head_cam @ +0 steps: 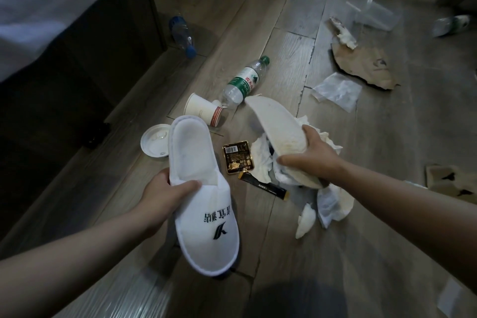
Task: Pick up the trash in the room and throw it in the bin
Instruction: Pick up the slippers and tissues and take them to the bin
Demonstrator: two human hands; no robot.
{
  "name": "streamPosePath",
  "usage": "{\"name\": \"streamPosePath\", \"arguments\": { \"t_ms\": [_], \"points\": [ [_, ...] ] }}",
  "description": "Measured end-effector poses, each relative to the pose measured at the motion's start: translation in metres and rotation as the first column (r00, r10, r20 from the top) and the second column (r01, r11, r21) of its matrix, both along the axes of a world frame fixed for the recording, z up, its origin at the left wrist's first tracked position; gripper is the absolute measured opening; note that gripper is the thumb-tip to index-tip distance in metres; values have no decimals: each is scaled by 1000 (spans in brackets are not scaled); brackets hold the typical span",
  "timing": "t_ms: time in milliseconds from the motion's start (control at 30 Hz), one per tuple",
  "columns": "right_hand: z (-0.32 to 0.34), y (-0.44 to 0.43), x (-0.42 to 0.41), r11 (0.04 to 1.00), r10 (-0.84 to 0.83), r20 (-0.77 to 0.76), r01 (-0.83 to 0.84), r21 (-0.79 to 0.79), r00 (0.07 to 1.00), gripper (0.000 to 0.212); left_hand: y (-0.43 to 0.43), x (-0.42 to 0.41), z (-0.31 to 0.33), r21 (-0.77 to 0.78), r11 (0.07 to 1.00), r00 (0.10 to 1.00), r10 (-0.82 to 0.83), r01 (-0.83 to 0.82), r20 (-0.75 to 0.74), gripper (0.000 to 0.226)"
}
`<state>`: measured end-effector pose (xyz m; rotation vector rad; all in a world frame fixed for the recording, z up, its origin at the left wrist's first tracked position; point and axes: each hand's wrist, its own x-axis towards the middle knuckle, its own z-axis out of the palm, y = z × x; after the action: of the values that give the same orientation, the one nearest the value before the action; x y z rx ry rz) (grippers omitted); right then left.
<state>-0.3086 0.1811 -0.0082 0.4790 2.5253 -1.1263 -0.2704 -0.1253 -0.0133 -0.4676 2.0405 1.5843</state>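
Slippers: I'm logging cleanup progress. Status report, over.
Left grip holds printed slipper. Right grip holds second slipper, sole showing. Green-capped bottle, paper cup, tissues on floor. No bin in view.
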Motion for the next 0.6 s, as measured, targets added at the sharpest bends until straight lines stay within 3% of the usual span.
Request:
{"name": "streamPosePath", "arguments": {
  "t_ms": [167, 300, 400, 500, 600],
  "points": [
    [31, 14, 2, 964, -119, 0, 115, -241, 993, 103, 5, -6, 19, -1, 1000, 999, 12, -12, -34, 46],
    [69, 32, 4, 856, -227, 19, 209, -472, 974, 100, 22, -33, 50, -6, 1000, 994, 24, -25, -102, 48],
    [85, 50, 2, 785, -318, 19, 274, -556, 948, 101, 41, -65, 71, 9, 999, 986, 45, -44, -160, 48],
    [92, 64, 2, 719, -373, 32, 311, -622, 927, 88, 65, -88, 90, 21, 999, 977, 30, -26, -210, 41],
    [111, 65, 8, 579, -427, 85, 344, -739, 900, 70, 85, -95, 110, 29, 1000, 976, 8, -2, -218, 35]
  ]
}}
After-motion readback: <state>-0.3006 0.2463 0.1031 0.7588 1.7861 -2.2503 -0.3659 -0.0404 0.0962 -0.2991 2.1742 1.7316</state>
